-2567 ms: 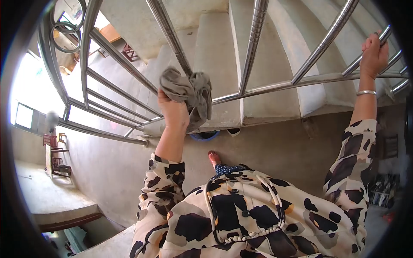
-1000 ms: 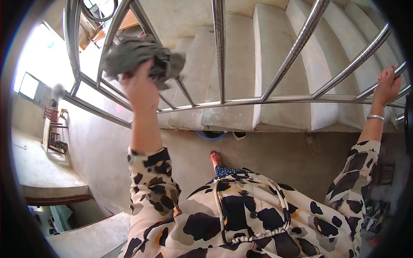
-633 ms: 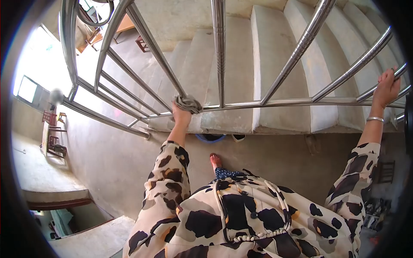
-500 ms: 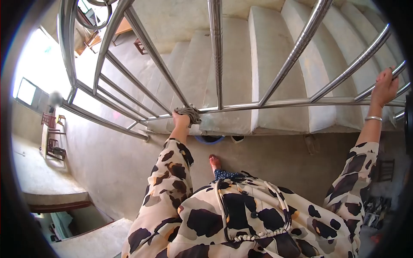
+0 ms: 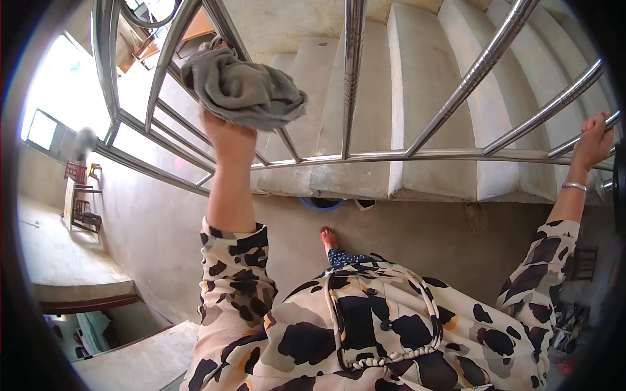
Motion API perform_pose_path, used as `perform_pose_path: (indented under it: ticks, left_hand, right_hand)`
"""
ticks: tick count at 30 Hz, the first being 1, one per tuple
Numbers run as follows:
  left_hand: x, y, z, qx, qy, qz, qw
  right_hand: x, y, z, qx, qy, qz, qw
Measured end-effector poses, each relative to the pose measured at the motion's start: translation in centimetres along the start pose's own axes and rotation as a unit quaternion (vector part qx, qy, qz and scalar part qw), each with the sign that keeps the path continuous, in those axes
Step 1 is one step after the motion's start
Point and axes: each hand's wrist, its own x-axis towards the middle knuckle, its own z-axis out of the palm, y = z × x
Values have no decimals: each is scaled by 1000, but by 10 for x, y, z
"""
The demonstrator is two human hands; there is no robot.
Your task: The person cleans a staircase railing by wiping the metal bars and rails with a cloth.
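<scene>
A crumpled grey cloth (image 5: 244, 91) is bunched in my left hand (image 5: 228, 138), up against a slanted metal baluster of the stair railing (image 5: 456, 154). The cloth hides most of the fingers and part of that baluster. At the far right, my right hand (image 5: 593, 142), with a silver bangle at the wrist, is closed around a metal bar of the railing.
Concrete steps (image 5: 430, 111) rise beyond the railing. Under them are a blue basin (image 5: 321, 204) and my foot (image 5: 328, 237) on the floor. Wooden chairs (image 5: 85, 215) stand at the far left. A lower opening (image 5: 124, 326) shows at bottom left.
My left hand has moved with the cloth from the bottom rail up along the baluster, closer to the camera. The right hand still holds its bar, and the view has shifted slightly.
</scene>
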Motion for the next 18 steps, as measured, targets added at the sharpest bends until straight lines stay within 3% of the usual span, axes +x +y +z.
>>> perform_pose_path:
  ticks: [2, 5, 7, 10, 11, 14, 15, 17, 18]
  left_hand:
    - [-11, -35, -2, 18, 28, 1, 999]
    - [-46, -74, -4, 265, 23, -8, 964]
    - [-88, -126, -22, 306, -17, -125, 943]
    - [-134, -161, -30, 426, -66, -354, 830]
    - [-141, -163, -31, 453, -105, -401, 789]
    - [-161, -181, -37, 494, -100, -438, 745]
    - [-156, -181, -37, 493, -99, -437, 746]
    - [-142, -181, -42, 208, 81, -509, 832]
    - [-131, -178, -45, 169, 127, -441, 872]
  right_hand:
    - [0, -2, 1, 0, 8, -2, 1000]
    - [2, 0, -1, 5, -5, -17, 1000]
    - [1, 1, -1, -2, -6, -20, 1000]
    - [0, 2, -3, 0, -15, -23, 1000]
    - [0, 3, -3, -1, -15, -24, 1000]
    - [0, 3, -4, -13, 0, -20, 1000]
    - [-1, 0, -2, -14, 0, -21, 1000]
    - [-2, -1, 1, -11, 3, -21, 1000]
    - [1, -1, -1, -14, 1, -19, 1000]
